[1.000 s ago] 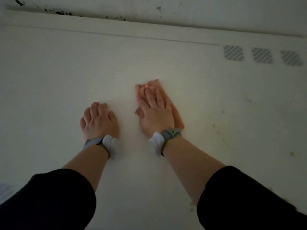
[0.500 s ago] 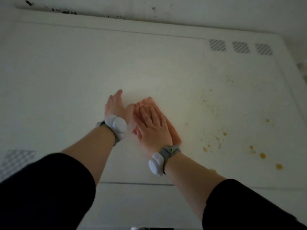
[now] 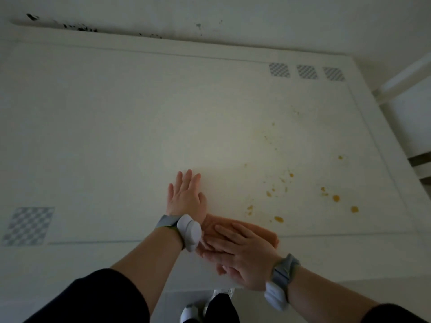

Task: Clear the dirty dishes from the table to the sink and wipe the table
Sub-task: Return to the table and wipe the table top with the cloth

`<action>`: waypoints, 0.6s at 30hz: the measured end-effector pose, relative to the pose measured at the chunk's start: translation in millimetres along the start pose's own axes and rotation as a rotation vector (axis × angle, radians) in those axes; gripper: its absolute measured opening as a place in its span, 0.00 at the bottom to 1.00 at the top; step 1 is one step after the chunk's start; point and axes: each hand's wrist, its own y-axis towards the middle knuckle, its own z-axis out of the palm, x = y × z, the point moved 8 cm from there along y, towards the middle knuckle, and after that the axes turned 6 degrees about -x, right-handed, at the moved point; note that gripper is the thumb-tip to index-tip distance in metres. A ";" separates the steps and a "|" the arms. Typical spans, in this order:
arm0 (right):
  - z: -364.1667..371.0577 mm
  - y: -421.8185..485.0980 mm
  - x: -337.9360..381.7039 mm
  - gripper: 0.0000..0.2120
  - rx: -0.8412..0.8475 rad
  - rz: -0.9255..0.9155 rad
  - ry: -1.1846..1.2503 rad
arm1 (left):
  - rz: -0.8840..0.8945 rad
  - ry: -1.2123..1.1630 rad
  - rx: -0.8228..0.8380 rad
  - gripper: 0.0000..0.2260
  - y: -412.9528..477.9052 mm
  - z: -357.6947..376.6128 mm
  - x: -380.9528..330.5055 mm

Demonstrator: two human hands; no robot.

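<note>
A flat orange cloth [image 3: 265, 233] lies by the near edge of the white table [image 3: 116, 136], right of its middle. The right hand [image 3: 245, 255] presses it down with straight fingers held close together, while the left hand [image 3: 186, 197] rests palm down on the bare top just beyond it, fingers straight and slightly spread. Most of the cloth is hidden under the right hand and the left wrist, so its outline cannot be made out, and the orange-yellow spots [image 3: 335, 198] toward the right edge look dim in the low light.
</note>
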 end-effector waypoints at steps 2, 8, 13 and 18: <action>0.3 -5.8 -14.4 0.24 0.009 0.020 0.000 | -0.021 -0.018 -0.009 0.25 5.1 0.2 -4.6; -5.2 9.7 -68.2 0.24 -0.036 0.124 -0.016 | -0.042 -0.068 -0.069 0.24 20.1 8.7 -28.1; -13.9 34.6 -119.8 0.24 -0.118 0.136 -0.019 | -0.003 -0.142 -0.151 0.22 47.0 6.1 -52.6; -20.9 65.5 -176.2 0.23 -0.162 0.070 -0.015 | -0.104 -0.129 -0.201 0.22 87.6 9.8 -60.7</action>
